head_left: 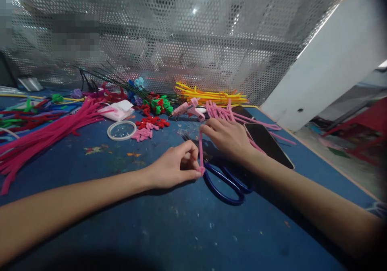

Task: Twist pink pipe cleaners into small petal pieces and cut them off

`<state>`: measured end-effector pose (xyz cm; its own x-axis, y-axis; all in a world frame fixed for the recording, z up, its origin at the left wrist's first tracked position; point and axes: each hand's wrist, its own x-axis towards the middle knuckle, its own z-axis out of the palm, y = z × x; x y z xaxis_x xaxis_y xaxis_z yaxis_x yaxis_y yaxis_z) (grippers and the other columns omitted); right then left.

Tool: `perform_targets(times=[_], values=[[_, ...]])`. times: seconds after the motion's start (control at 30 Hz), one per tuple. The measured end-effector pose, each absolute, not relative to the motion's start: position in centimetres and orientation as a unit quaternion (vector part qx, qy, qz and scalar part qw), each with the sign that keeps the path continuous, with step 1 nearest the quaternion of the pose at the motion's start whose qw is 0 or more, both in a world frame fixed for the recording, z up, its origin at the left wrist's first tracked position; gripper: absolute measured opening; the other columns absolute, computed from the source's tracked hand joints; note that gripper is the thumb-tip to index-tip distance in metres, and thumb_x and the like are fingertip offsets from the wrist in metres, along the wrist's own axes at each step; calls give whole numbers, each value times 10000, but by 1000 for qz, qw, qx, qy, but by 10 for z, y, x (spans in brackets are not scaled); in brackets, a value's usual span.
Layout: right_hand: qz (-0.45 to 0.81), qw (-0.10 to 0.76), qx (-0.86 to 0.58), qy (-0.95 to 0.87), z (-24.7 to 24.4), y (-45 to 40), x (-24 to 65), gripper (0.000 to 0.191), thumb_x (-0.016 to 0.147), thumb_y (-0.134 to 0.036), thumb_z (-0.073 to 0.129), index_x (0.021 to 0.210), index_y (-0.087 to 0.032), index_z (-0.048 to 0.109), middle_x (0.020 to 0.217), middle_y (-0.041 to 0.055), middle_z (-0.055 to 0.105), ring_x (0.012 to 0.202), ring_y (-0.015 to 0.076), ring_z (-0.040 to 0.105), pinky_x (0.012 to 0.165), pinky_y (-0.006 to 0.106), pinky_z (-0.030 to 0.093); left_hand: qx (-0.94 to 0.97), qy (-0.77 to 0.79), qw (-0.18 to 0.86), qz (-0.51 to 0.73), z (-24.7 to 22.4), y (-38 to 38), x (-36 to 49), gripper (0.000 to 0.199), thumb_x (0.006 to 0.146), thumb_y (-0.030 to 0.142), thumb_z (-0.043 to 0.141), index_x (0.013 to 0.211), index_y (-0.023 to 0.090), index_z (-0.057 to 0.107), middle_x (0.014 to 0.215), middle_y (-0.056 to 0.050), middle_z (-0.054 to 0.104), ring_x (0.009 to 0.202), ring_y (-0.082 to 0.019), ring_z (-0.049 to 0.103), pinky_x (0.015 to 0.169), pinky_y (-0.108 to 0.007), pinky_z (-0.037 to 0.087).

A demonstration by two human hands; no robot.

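Observation:
A light pink fuzzy stem (201, 148) runs upright between my hands, its lower end curled into a small loop. My left hand (178, 164) pinches that curled end between thumb and finger. At the stem's upper end, my right hand (226, 136) has its fingers closed on it. Scissors with blue handles (225, 187) lie on the table just under and beside the stem, their blades partly hidden by my hands. More pink stems (222, 111) lie behind my right hand, and a dark phone (267, 144) rests to its right.
On the blue table (169, 230) are magenta stems (57, 136), a white ring (121, 130), red pieces (155, 121), small pink pieces (143, 133), a pink glue gun (189, 109) and yellow stems (211, 95). A perforated metal panel (169, 45) stands behind.

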<state>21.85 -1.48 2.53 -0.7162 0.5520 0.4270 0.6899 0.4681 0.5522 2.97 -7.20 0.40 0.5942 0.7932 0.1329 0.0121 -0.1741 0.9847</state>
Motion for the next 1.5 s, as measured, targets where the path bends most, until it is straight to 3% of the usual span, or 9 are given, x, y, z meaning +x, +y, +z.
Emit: perform_targets(times=[0.13, 0.23, 0.33, 0.4, 0.63, 0.8, 1.03, 1.17, 1.5], values=[[-338, 90, -394, -850, 21, -12, 219, 185, 863, -154, 421, 954, -201, 575, 877, 51, 604, 733, 170, 544, 529, 265, 297, 644, 299, 610, 352, 5, -69, 30, 277, 675, 102, 617, 724, 181, 356, 675, 27, 568, 612, -88, 563, 627, -266, 455], [-294, 149, -376, -866, 16, -10, 219, 192, 856, -173, 438, 998, -173, 566, 1017, 82, 606, 880, 198, 552, 687, 291, 398, 613, 318, 606, 396, 4, -65, 31, 276, 680, 106, 625, 731, 175, 363, 657, 43, 565, 605, -75, 565, 622, -237, 443], [-234, 220, -277, -906, 12, -16, 214, 288, 860, -207, 438, 1134, -154, 507, 1195, 106, 544, 1088, 217, 480, 867, 351, 393, 590, 333, 599, 427, 1, -59, 30, 261, 679, 126, 635, 746, 171, 387, 635, 53, 566, 594, -74, 573, 613, -225, 441], [-191, 239, -221, -926, 10, -22, 209, 279, 870, -196, 416, 1126, -143, 515, 1170, 103, 567, 1104, 205, 476, 901, 358, 386, 570, 340, 592, 458, -1, -56, 30, 260, 673, 146, 645, 746, 172, 396, 620, 57, 566, 592, -76, 577, 612, -223, 445], [-20, 311, -247, -918, 22, -30, 207, 205, 871, -237, 438, 864, -150, 624, 764, 58, 653, 721, 155, 571, 692, 306, 441, 545, 349, 524, 553, -2, -51, 27, 292, 622, 200, 690, 711, 171, 413, 683, 40, 570, 680, -88, 576, 682, -235, 460], [153, 343, -319, -870, 27, -46, 201, 172, 837, -244, 489, 804, -167, 639, 737, 26, 662, 626, 108, 580, 584, 221, 437, 598, 373, 448, 550, -2, -54, 26, 195, 699, 237, 639, 767, 165, 471, 788, -8, 587, 780, -121, 575, 740, -265, 450], [-94, 369, -339, -860, 12, -52, 196, 251, 812, -237, 471, 647, -191, 655, 525, 24, 588, 484, 109, 479, 513, 252, 358, 720, 417, 301, 466, 2, -66, 26, 180, 824, 277, 509, 905, 194, 646, 935, -48, 633, 892, -159, 570, 788, -288, 437], [-100, 378, -322, -862, 7, -50, 195, 251, 821, -219, 472, 650, -191, 654, 579, 44, 622, 525, 124, 496, 541, 267, 371, 701, 413, 354, 461, 3, -68, 28, 193, 803, 262, 532, 924, 199, 669, 954, -42, 679, 882, -175, 602, 832, -318, 443], [95, 389, -293, -868, 3, -48, 195, 185, 844, -205, 491, 847, -162, 670, 728, 54, 670, 680, 157, 550, 644, 296, 433, 579, 429, 507, 473, 1, -56, 27, 124, 714, 235, 625, 760, 138, 686, 672, -26, 670, 611, -112, 583, 616, -240, 468]])
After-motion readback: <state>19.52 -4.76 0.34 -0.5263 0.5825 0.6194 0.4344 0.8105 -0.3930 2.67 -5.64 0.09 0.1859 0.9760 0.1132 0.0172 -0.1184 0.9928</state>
